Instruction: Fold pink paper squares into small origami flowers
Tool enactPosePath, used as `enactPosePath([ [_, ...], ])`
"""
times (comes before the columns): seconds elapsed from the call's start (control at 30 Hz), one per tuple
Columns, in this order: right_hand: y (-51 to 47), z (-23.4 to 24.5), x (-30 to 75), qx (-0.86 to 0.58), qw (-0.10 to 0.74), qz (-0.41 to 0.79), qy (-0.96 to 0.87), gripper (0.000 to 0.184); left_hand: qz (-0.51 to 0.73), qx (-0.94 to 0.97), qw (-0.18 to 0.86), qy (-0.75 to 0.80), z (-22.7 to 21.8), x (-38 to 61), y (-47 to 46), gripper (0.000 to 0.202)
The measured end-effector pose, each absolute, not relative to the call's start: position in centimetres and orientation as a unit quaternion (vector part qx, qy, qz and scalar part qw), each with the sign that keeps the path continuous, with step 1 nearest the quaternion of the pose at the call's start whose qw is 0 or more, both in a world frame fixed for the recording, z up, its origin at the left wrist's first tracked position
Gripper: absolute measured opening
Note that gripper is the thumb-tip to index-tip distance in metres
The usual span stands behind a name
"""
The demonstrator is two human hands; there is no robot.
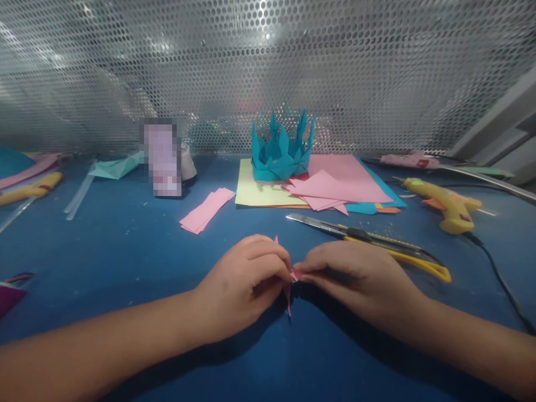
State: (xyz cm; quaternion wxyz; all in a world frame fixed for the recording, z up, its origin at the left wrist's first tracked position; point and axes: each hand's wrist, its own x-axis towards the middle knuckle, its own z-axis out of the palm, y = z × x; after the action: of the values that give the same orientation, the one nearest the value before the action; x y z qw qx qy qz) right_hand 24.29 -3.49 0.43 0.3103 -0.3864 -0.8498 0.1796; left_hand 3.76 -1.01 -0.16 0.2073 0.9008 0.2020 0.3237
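Note:
Between my two hands is a small folded piece of pink paper (295, 275), most of it hidden by fingers. My left hand (247, 279) is closed around it, and thin pink points stick out above and below the fingers. With thumb and forefinger, my right hand (355, 273) pinches the paper's right end. Just beyond the right hand lies a yellow-and-black utility knife (377, 240), its blade pointing left. A stack of pink paper strips (207, 211) rests on the blue table ahead of my left hand.
A teal folded-paper crown (281, 159) stands on coloured sheets (263, 190) with pink paper pieces (322, 190). At right lies a yellow glue gun (448, 204) with a cord. A pixelated upright phone-like object (163, 159) stands back left, beside a white roll (188, 162). Perforated metal (209, 72) backs the table.

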Motion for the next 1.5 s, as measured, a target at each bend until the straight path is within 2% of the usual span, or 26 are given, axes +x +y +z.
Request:
enactPosePath([
  [0.23, -3.6, 0.31, 24.17, -0.423, 0.309, 0.245, -0.816, 0.009, 0.314, 0.906, 0.205, 0.194, -0.21, 3.83, -0.95, 0.014],
  [0.5, -3.74, 0.19, 24.08, -0.444, 0.299, 0.267, -0.801, 0.007, 0.314, 0.91, 0.197, 0.187, -0.44, 3.79, -1.06, 0.014],
  [1.3, -3.76, 0.39, 23.8, -0.406, 0.252, 0.225, -0.849, 0.011, 0.296, 0.923, 0.178, 0.172, -0.31, 3.83, -1.13, 0.014],
  [1.5, -3.31, 0.19, 24.41, -0.38, 0.256, 0.204, -0.865, 0.011, 0.303, 0.903, 0.231, 0.2, -0.2, 3.87, -1.0, 0.016],
])
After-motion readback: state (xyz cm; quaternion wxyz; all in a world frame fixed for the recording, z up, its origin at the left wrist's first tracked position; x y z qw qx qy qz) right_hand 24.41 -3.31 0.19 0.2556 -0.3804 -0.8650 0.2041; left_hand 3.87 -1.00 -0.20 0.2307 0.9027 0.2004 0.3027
